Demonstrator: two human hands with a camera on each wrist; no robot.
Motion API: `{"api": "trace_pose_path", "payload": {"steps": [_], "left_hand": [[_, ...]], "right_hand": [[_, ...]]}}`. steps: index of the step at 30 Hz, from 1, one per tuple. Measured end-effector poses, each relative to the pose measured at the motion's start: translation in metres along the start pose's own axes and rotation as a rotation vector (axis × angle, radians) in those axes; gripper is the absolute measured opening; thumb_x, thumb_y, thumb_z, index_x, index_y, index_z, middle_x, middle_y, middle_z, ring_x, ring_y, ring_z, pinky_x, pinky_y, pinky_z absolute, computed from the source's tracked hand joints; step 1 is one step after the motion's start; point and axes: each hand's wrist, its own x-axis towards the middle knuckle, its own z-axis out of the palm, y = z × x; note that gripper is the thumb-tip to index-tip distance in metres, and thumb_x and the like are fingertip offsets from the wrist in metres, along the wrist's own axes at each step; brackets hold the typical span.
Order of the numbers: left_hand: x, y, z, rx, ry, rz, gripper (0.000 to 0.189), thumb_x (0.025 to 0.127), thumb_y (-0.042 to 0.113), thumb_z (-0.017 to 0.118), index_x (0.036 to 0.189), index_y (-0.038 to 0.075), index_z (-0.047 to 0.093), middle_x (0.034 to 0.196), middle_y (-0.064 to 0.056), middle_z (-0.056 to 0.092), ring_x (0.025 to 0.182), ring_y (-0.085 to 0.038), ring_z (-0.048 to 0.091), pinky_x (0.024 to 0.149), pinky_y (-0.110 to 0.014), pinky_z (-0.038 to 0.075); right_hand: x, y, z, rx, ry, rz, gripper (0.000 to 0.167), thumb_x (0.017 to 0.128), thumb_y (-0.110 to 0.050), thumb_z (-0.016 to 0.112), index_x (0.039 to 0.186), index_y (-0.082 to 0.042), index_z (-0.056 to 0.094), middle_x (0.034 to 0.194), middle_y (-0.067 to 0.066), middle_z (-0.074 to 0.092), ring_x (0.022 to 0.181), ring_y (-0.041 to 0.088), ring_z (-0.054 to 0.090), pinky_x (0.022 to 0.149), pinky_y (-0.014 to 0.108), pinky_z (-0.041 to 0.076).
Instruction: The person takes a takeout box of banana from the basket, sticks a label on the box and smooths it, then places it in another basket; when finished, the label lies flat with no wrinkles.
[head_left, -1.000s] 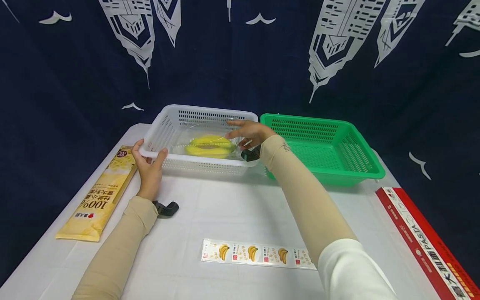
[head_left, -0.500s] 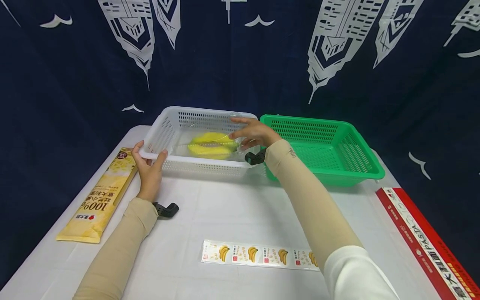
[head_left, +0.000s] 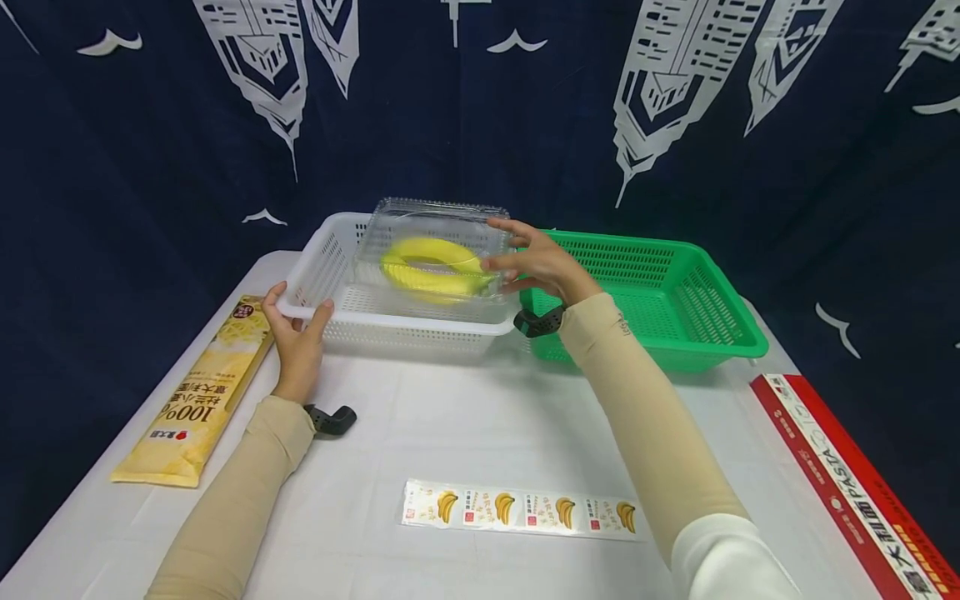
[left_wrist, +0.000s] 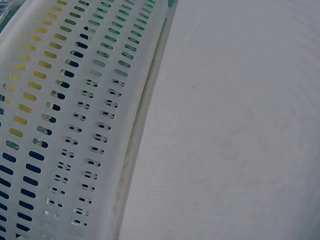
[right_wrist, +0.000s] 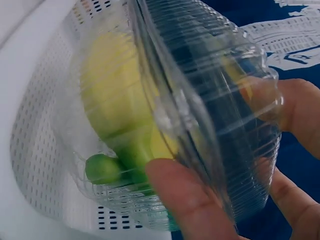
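My right hand [head_left: 543, 267] grips the right end of a clear plastic clamshell box [head_left: 442, 212] with yellow bananas [head_left: 431, 250] inside. The box is tilted and raised at the top of the white basket [head_left: 405, 323]. From the right wrist, the clamshell box [right_wrist: 220, 115] shows its ribbed sides, with the thumb on one face and fingers on the other; the bananas [right_wrist: 112, 85] have green stems. With thumb and fingers over the rim, my left hand [head_left: 298, 346] holds the basket's front left corner. Only the basket's slotted wall [left_wrist: 75, 105] appears in the left wrist view.
A green basket [head_left: 645, 325] stands right of the white one. On the left lies a yellow pasta packet [head_left: 198, 387]; a red pasta box [head_left: 847, 475] lies at the right edge. A strip of banana labels [head_left: 517, 510] lies at the front of the white table [head_left: 450, 417].
The clamshell box with the bananas has risen from inside the white basket to above its rim. My right hand has shifted rightward with it; the left hand stays at the corner.
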Motion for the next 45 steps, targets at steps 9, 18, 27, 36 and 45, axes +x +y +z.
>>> {"api": "trace_pose_path", "payload": {"steps": [9,18,27,36,45], "left_hand": [[0.000,0.001,0.001,0.007,0.001,-0.005,0.073,0.107,0.009,0.065,0.161,0.027,0.020,0.168,-0.006,0.031,0.155,-0.024,0.035,0.125,-0.031,0.036],[-0.001,0.000,0.001,0.029,-0.006,-0.010,0.072,0.108,0.011,0.065,0.161,0.030,0.020,0.167,-0.005,0.031,0.154,-0.024,0.036,0.125,-0.031,0.036],[-0.001,-0.001,0.001,0.033,0.001,-0.001,0.070,0.108,0.012,0.065,0.160,0.032,0.022,0.167,-0.004,0.032,0.154,-0.024,0.037,0.123,-0.031,0.038],[0.000,0.000,0.000,0.023,-0.001,0.025,0.070,0.107,0.010,0.064,0.160,0.027,0.021,0.166,-0.006,0.032,0.154,-0.024,0.036,0.123,-0.027,0.036],[0.000,0.000,0.000,0.016,-0.002,0.027,0.072,0.107,0.009,0.064,0.161,0.025,0.020,0.167,-0.008,0.032,0.155,-0.025,0.036,0.120,-0.023,0.036]], "right_hand": [[-0.030,0.003,-0.013,0.021,-0.012,-0.072,0.078,0.101,-0.013,0.077,0.167,-0.031,0.041,0.173,0.014,0.026,0.077,0.021,0.053,0.088,0.043,0.063],[-0.060,0.011,-0.022,0.022,-0.046,-0.092,0.080,0.103,-0.006,0.072,0.171,-0.027,0.035,0.177,0.018,0.016,0.135,0.045,0.058,0.095,0.054,0.063],[-0.093,0.028,-0.027,0.006,-0.067,-0.145,0.078,0.104,-0.002,0.068,0.171,-0.018,0.033,0.173,0.021,0.026,0.138,0.053,0.054,0.084,0.048,0.067],[-0.121,0.045,-0.030,-0.028,-0.063,-0.177,0.074,0.103,-0.003,0.068,0.169,-0.013,0.035,0.168,0.023,0.033,0.123,0.047,0.065,0.079,0.046,0.067],[-0.148,0.059,-0.031,-0.051,-0.070,-0.203,0.074,0.103,-0.001,0.068,0.168,-0.010,0.035,0.168,0.025,0.033,0.116,0.033,0.070,0.076,0.046,0.068]]}}
